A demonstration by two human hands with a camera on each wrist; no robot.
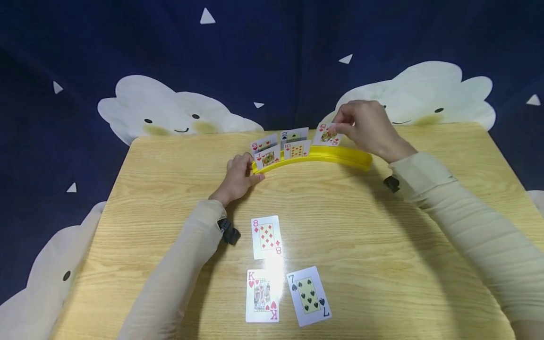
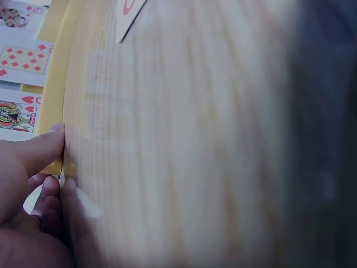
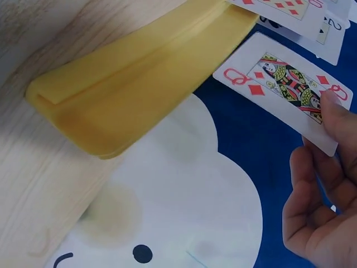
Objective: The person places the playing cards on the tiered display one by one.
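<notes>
Pinching the queen of diamonds (image 1: 325, 136) with our right hand (image 1: 369, 127) at the rear of the yellow holder (image 1: 340, 155), whose left end our left hand (image 1: 239, 176) grips, we judge the card light, bendable and slippery, best held at its top.

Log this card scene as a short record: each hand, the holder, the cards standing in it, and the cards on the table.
Left hand: grips the left end of the yellow card holder
Right hand: pinches the queen of diamonds; whether its lower edge is slotted: unclear
Holder shape: curved
Front row: jack of hearts, ten of diamonds
Back row: six of hearts, black two
Face up on table: eight of diamonds, king of hearts, seven of spades
</notes>
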